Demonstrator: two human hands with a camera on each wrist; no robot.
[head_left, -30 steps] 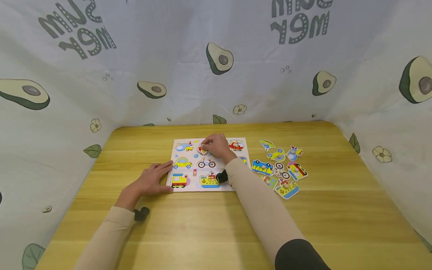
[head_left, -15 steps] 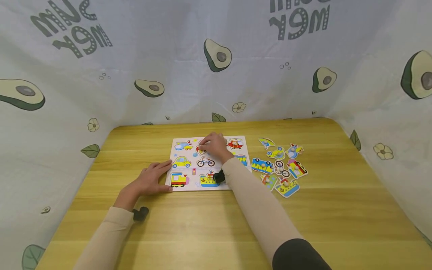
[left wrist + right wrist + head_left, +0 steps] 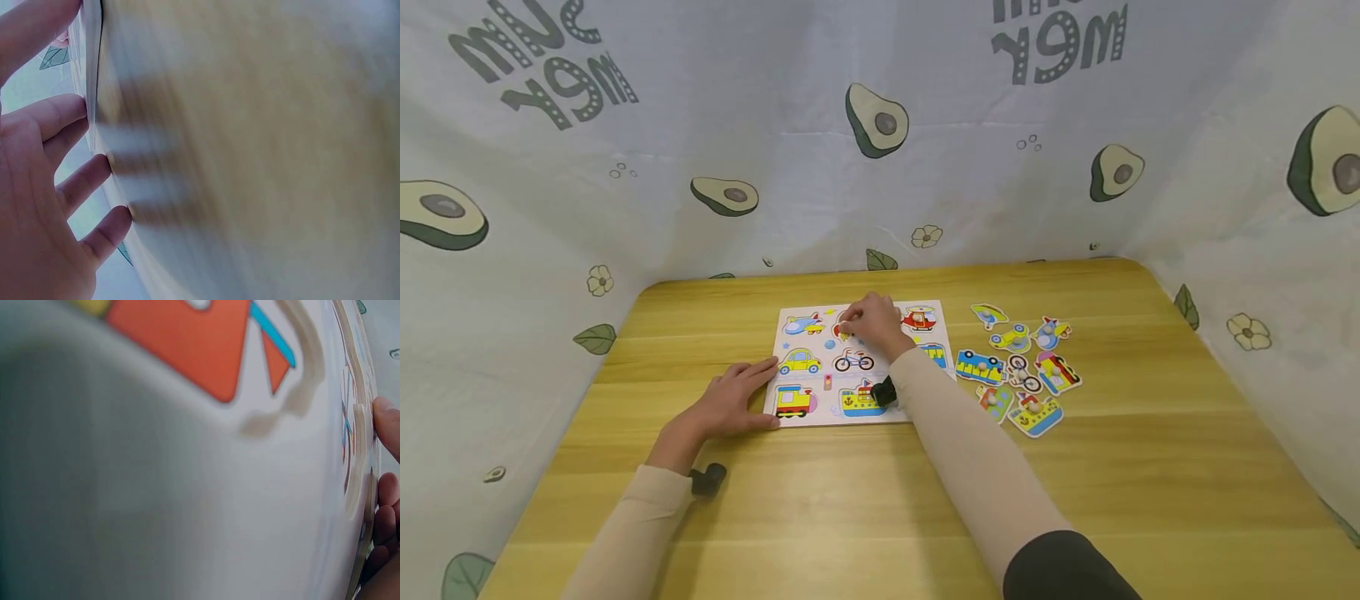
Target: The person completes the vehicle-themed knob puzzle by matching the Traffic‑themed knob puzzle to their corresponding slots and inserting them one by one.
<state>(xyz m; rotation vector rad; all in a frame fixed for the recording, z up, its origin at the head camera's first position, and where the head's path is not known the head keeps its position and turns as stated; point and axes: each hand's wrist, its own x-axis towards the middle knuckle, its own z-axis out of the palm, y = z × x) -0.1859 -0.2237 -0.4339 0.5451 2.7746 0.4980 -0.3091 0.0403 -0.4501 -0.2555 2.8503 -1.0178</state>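
Note:
A white puzzle board (image 3: 895,417) printed with vehicles lies on the wooden table. My left hand (image 3: 727,402) rests at its left edge, fingers extended; in the left wrist view the fingertips of the left hand (image 3: 44,156) touch the board's side. Over the top middle of the board, my right hand (image 3: 877,323) pinches a small red and yellow puzzle piece (image 3: 843,332), mostly hidden by the fingers. Near it is a red helicopter (image 3: 919,318) in the top right corner. The right wrist view shows the right hand (image 3: 389,506) only at its edge.
Right of the board lie several loose knobbed pieces, among them a blue bus (image 3: 980,367), a bicycle (image 3: 1024,374), a train (image 3: 1059,373), a ship (image 3: 1035,416) and a plane (image 3: 1052,333). An avocado-print cloth (image 3: 805,242) hangs behind the table (image 3: 850,500).
The head view has shifted slightly. My right hand stays at the top middle of the board with the puzzle piece, moving very little. The left hand keeps its place at the edge.

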